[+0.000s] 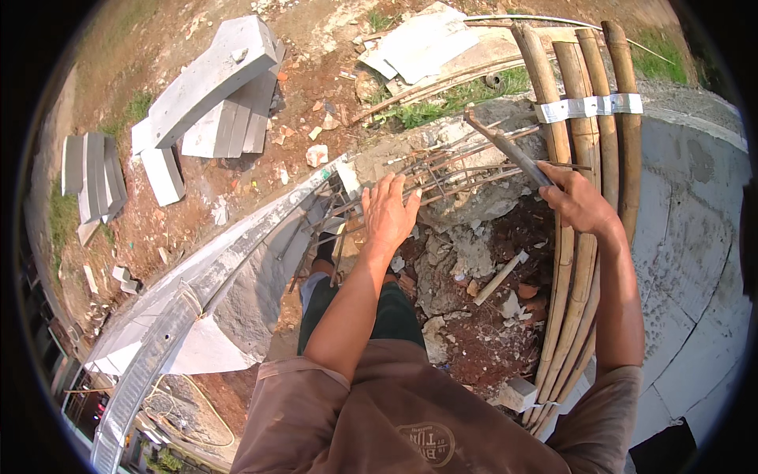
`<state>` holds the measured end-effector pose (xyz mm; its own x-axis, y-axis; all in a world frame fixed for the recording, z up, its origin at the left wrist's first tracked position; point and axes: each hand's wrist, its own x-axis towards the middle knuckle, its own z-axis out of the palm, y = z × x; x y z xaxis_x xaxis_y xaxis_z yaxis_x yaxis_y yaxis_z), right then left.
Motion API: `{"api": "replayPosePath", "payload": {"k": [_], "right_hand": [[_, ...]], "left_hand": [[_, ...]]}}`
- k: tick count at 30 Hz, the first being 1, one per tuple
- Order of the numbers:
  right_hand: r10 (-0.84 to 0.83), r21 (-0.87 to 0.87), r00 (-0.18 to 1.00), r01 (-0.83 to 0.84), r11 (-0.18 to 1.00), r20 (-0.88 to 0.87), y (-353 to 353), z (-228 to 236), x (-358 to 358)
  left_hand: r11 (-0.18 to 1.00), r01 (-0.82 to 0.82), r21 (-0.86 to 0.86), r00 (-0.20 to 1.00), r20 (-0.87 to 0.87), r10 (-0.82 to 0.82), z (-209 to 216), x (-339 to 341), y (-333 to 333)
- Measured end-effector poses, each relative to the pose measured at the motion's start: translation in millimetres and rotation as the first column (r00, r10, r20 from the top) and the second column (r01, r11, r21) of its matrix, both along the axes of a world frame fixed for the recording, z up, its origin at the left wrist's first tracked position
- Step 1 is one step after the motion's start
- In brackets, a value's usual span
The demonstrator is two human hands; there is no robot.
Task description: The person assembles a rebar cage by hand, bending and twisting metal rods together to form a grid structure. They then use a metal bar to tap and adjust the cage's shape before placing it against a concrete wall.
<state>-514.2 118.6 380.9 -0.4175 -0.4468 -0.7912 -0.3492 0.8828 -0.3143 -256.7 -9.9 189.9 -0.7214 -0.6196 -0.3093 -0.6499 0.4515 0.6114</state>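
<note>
A rebar cage (pixel 454 170) of thin rusty rods lies across the broken concrete in front of me. My left hand (pixel 387 209) rests over its near left end, fingers stretched out and the thumb apart. My right hand (pixel 580 201) is closed around the grey lower end of a long bar-like tool (pixel 509 146). The tool slants up to the left over the rods, and its far end is brown and slightly bent; its exact kind cannot be made out. Just beyond my right hand stand several bamboo poles (pixel 584 142), bound by a pale metal strip (pixel 588 107).
A grey metal channel (pixel 229 261) curves along the left beside a pale block (pixel 209 347). Light grey blocks (pixel 213 79) are stacked on the dirt at upper left. Rubble and a short stick (pixel 501 276) lie below the rods. A grey block wall (pixel 679 261) borders the right.
</note>
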Motion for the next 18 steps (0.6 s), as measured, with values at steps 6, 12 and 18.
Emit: {"api": "replayPosePath", "payload": {"k": [6, 12, 18], "right_hand": [[0.423, 0.262, 0.895, -0.445, 0.856, 0.139, -81, -29, -39], [0.587, 0.394, 0.796, -0.592, 0.703, 0.149, -122, -36, -31], [0.673, 0.472, 0.728, -0.643, 0.603, 0.133, -141, -37, -28]], "left_hand": [[0.976, 0.025, 0.219, 0.980, 0.189, -0.067, -15, 17, 17], [0.972, 0.066, 0.227, 0.979, 0.174, -0.107, -14, 21, 17], [0.967, 0.082, 0.241, 0.974, 0.186, -0.129, -14, 21, 15]]}}
